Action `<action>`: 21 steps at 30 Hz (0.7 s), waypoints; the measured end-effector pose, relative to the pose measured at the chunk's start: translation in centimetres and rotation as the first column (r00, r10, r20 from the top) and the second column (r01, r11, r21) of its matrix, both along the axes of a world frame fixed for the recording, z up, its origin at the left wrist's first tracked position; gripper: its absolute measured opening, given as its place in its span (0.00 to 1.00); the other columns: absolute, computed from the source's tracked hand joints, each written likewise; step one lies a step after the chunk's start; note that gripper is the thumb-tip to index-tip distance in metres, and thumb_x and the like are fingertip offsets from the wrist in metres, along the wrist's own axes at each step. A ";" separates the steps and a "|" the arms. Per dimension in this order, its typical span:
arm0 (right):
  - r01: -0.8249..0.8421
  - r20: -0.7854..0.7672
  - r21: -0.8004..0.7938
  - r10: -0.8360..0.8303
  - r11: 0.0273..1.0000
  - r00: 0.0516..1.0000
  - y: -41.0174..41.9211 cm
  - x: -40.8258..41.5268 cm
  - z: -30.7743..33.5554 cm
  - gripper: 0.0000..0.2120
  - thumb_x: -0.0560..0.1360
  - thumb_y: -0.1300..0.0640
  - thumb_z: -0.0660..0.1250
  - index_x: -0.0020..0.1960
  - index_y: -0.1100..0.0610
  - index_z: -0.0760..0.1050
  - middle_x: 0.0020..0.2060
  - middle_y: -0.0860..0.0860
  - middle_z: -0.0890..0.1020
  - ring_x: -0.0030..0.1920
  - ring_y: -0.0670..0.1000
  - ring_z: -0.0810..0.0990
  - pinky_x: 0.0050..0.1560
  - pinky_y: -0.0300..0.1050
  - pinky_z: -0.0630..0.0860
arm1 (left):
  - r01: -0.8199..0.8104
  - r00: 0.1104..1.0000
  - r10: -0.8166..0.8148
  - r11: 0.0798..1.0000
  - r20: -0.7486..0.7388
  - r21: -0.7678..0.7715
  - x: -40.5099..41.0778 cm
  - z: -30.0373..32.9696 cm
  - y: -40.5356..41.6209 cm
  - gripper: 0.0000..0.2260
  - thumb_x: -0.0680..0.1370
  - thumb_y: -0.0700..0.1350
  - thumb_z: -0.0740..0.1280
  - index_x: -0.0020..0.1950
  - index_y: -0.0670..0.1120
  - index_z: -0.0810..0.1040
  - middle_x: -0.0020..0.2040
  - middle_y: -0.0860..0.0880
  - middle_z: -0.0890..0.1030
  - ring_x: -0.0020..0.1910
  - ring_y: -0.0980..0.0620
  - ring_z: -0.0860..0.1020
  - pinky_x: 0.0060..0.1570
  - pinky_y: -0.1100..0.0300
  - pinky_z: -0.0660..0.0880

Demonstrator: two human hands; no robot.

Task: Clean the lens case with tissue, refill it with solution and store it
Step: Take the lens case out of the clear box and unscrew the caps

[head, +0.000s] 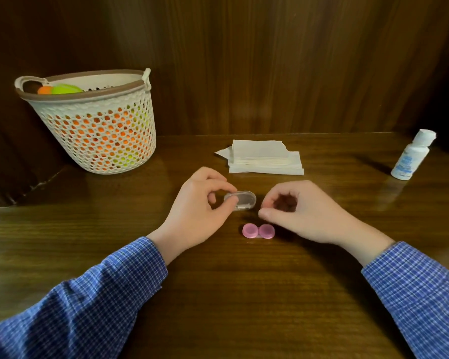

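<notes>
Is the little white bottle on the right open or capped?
Capped. The white bottle stands upright on the table with its white cap still on top, and neither hand touches it.

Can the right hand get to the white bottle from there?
Probably yes. The right hand holds nothing, and the table between it and the bottle looks bare, though it would have to stretch out to the right.
</notes>
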State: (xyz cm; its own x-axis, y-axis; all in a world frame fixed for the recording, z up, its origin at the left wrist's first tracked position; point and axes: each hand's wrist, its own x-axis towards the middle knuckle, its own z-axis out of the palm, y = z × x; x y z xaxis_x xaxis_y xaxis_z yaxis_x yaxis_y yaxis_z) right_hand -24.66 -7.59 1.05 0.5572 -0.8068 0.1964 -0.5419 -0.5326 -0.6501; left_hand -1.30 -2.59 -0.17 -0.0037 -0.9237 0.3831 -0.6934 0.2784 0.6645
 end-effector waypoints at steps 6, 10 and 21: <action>-0.090 -0.093 0.043 0.093 0.995 0.991 1.3 -0.7 -0.5 0.16 0.67 0.30 0.73 0.44 0.41 0.83 0.41 0.36 0.82 0.39 0.39 0.80 0.36 0.29 0.73 | 0.339 0.932 -0.340 0.940 0.124 0.036 -1.5 -0.2 2.1 0.08 0.78 0.48 0.73 0.56 0.53 0.87 0.54 0.60 0.83 0.53 0.57 0.82 0.48 0.62 0.81; -0.066 -0.112 0.031 0.069 0.997 0.991 1.7 -0.3 -0.9 0.13 0.68 0.34 0.75 0.42 0.42 0.83 0.40 0.35 0.83 0.38 0.39 0.79 0.35 0.29 0.72 | 0.347 0.928 -0.355 0.934 0.113 0.080 -1.4 -0.3 1.8 0.08 0.77 0.45 0.75 0.55 0.52 0.88 0.53 0.59 0.85 0.55 0.60 0.82 0.52 0.64 0.81; -0.203 -0.129 0.066 0.210 0.977 0.969 1.6 0.1 -0.9 0.08 0.73 0.43 0.75 0.46 0.46 0.84 0.36 0.42 0.83 0.39 0.42 0.81 0.36 0.32 0.75 | 0.337 0.933 -0.344 0.938 0.104 0.078 -1.0 -0.5 2.1 0.07 0.74 0.46 0.77 0.52 0.51 0.89 0.52 0.58 0.87 0.51 0.65 0.83 0.48 0.73 0.77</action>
